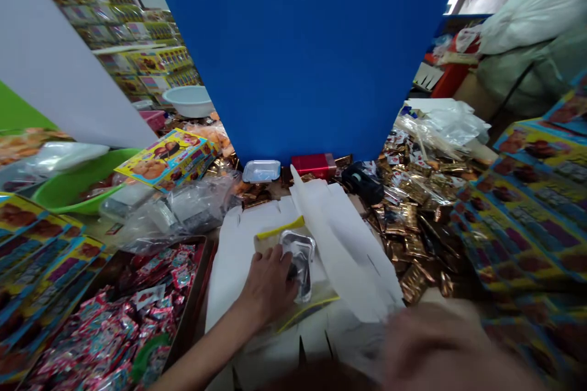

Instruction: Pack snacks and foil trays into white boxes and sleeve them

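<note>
My left hand (270,284) is at the left side of a small silver foil tray (303,275), its fingers curled against the tray's rim. Beneath the tray is a clear plastic piece with yellow edges (262,245), lying on white card (233,269). A white sheet (332,250) rises at a slant to the right of the tray. Its lower end runs close to my right hand (440,348), which is smeared by motion at the lower right. Whether my right hand grips the sheet cannot be made out.
A box of pink-red wrapped sweets (123,324) stands at left. Gold-wrapped sweets (408,220) lie at right. Printed yellow-blue boxes (527,195) stack up on both sides. A blue panel (298,55) closes off the front, with another foil tray (261,171) and a red tin (314,165) before it.
</note>
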The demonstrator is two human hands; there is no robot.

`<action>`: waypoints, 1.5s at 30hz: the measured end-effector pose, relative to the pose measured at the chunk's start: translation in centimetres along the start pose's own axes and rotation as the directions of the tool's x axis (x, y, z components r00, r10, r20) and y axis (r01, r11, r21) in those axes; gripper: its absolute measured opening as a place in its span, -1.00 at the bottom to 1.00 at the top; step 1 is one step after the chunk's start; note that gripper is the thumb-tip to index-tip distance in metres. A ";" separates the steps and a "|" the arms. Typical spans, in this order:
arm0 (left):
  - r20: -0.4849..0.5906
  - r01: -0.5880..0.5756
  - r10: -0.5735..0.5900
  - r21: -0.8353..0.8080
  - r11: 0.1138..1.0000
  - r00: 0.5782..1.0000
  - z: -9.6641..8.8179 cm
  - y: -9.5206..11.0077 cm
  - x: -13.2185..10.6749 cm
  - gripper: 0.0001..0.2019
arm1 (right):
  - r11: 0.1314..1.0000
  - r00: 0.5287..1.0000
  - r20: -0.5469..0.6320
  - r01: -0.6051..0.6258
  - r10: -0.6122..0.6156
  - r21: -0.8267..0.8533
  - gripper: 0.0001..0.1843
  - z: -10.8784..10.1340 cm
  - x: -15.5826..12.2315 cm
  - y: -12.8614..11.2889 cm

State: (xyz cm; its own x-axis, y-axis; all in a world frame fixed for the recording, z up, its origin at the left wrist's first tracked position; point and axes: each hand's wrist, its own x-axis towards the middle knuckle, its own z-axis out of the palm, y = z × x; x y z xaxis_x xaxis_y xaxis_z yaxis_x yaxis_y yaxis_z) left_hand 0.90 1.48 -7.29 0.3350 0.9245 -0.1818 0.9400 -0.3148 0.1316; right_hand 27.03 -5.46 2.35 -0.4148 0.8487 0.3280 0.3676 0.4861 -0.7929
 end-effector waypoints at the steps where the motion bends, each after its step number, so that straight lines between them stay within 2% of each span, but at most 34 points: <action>1: -0.036 0.037 -0.037 0.007 0.999 0.999 0.0 0.0 0.0 -0.61 | 0.985 0.969 0.223 0.135 -0.109 -0.104 -0.85 1.9 1.0 -0.7; 2: -0.081 0.078 -0.076 0.020 0.997 0.994 0.0 -0.2 0.2 -0.55 | 0.937 0.931 0.331 0.245 -0.156 -0.248 -0.80 3.9 2.3 -0.6; 3: -0.123 0.120 -0.115 0.030 0.992 0.986 0.0 -0.5 0.5 -0.48 | 0.865 0.922 0.345 0.313 -0.177 -0.393 -0.78 5.9 3.8 0.1; 5: -0.159 0.174 -0.168 0.027 0.984 0.973 0.0 -1.6 1.2 -0.37 | 0.755 0.926 0.345 0.333 -0.151 -0.564 -0.79 9.5 6.4 2.7; 7: -0.130 0.180 -0.178 0.004 0.984 0.975 0.0 -2.7 1.8 -0.31 | 0.709 0.937 0.341 0.289 -0.072 -0.643 -0.83 11.7 7.7 5.6; 9: -0.097 0.178 -0.178 -0.010 0.984 0.979 0.0 -3.6 2.1 -0.33 | 0.748 0.923 0.384 0.278 -0.034 -0.603 -0.86 12.5 7.6 7.9; 11: -0.077 0.208 -0.208 -0.016 0.978 0.975 0.1 -4.1 1.8 -0.42 | 0.846 0.905 0.421 0.268 -0.058 -0.461 -0.86 12.5 6.8 9.2; 13: -0.043 0.250 -0.252 -0.035 0.968 0.967 0.3 -4.3 1.0 -0.49 | 0.926 0.926 0.373 0.191 -0.059 -0.326 -0.79 12.5 5.9 9.5; 15: -0.006 0.269 -0.270 -0.072 0.960 0.963 0.7 -4.4 0.0 -0.50 | 0.957 0.959 0.282 0.066 0.017 -0.281 -0.68 13.0 5.3 9.3; 17: 0.014 0.262 -0.263 -0.120 0.958 0.965 1.3 -4.4 -1.2 -0.52 | 0.939 0.967 0.221 -0.044 0.125 -0.341 -0.62 13.9 5.0 8.8; 19: 0.004 0.271 -0.277 -0.218 0.937 0.961 2.1 -4.1 -2.6 -0.55 | 0.867 0.938 0.202 -0.157 0.280 -0.472 -0.58 14.9 4.9 8.3; 21: -0.048 0.272 -0.313 -0.384 0.882 0.948 2.9 -3.4 -3.9 -0.53 | 0.801 0.910 0.188 -0.209 0.370 -0.562 -0.51 15.6 4.7 7.9; 22: -0.073 0.261 -0.334 -0.477 0.839 0.940 3.3 -2.9 -4.4 -0.52 | 0.801 0.907 0.201 -0.202 0.370 -0.564 -0.49 15.8 4.5 7.8; 24: -0.087 0.242 -0.372 -0.620 0.746 0.924 3.9 -2.1 -5.0 -0.49 | 0.868 0.926 0.258 -0.123 0.274 -0.481 -0.48 16.1 4.2 7.4; 26: -0.075 0.260 -0.419 -0.683 0.683 0.905 4.3 -1.7 -4.9 -0.41 | 0.926 0.929 0.319 -0.058 0.187 -0.373 -0.49 16.1 4.0 6.9; 29: -0.092 0.286 -0.468 -0.683 0.672 0.879 4.8 -2.0 -4.1 -0.28 | 0.973 0.948 0.315 0.031 0.043 -0.227 -0.60 14.6 4.1 6.6; 30: -0.115 0.287 -0.481 -0.675 0.679 0.869 5.0 -2.1 -3.9 -0.24 | 0.982 0.965 0.263 0.057 -0.008 -0.180 -0.64 13.5 4.1 6.9; 32: -0.207 0.287 -0.519 -0.639 0.714 0.829 5.2 -2.4 -3.9 -0.19 | 0.989 0.998 0.050 0.052 -0.046 -0.140 -0.71 10.0 4.1 8.6; 33: -0.296 0.269 -0.519 -0.597 0.756 0.802 5.3 -2.4 -4.0 -0.19 | 0.985 0.996 -0.092 -0.010 -0.006 -0.174 -0.72 7.8 3.8 10.0; 34: -0.398 0.221 -0.467 -0.525 0.822 0.790 5.2 -2.3 -4.2 -0.22 | 0.966 0.968 -0.241 -0.125 0.068 -0.227 -0.73 5.3 3.4 11.7; 35: -0.483 0.146 -0.357 -0.420 0.896 0.799 5.1 -2.1 -4.4 -0.27 | 0.910 0.911 -0.384 -0.277 0.148 -0.307 -0.73 2.8 2.8 13.5; 36: -0.524 0.046 -0.201 -0.295 0.955 0.828 4.9 -1.8 -4.5 -0.32 | 0.802 0.841 -0.481 -0.457 0.248 -0.386 -0.74 0.4 2.2 15.4; 37: -0.504 -0.068 -0.031 -0.177 0.982 0.863 4.7 -1.5 -4.5 -0.38 | 0.670 0.751 -0.558 -0.620 0.354 -0.409 -0.74 -1.6 1.6 17.2; 38: -0.434 -0.169 0.113 -0.094 0.981 0.894 4.5 -1.1 -4.4 -0.43 | 0.609 0.703 -0.593 -0.682 0.393 -0.405 -0.74 -3.2 1.1 18.8; 39: -0.334 -0.232 0.202 -0.052 0.971 0.921 4.3 -0.7 -4.2 -0.47 | 0.559 0.669 -0.608 -0.724 0.428 -0.404 -0.74 -4.2 0.9 20.2; 40: -0.236 -0.247 0.231 -0.041 0.968 0.944 4.1 -0.3 -3.9 -0.51 | 0.540 0.657 -0.607 -0.739 0.447 -0.403 -0.72 -4.7 0.9 21.3; 42: -0.095 -0.191 0.185 -0.054 0.980 0.978 3.7 0.3 -3.3 -0.51 | 0.547 0.661 -0.595 -0.737 0.458 -0.397 -0.68 -4.4 1.7 22.8; 45: -0.005 -0.062 0.062 -0.063 0.996 0.998 3.3 0.9 -3.2 -0.47 | 0.586 0.651 -0.598 -0.735 0.468 -0.342 -0.48 -2.6 3.9 24.2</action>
State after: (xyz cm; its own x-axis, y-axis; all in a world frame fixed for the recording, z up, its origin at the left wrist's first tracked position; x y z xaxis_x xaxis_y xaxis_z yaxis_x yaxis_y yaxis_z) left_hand 0.90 -2.50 -9.83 0.3921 0.9043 -0.1685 0.9116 -0.3573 0.2034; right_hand 36.47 10.14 -14.19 0.3996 0.9043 0.1500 0.8045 -0.2675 -0.5303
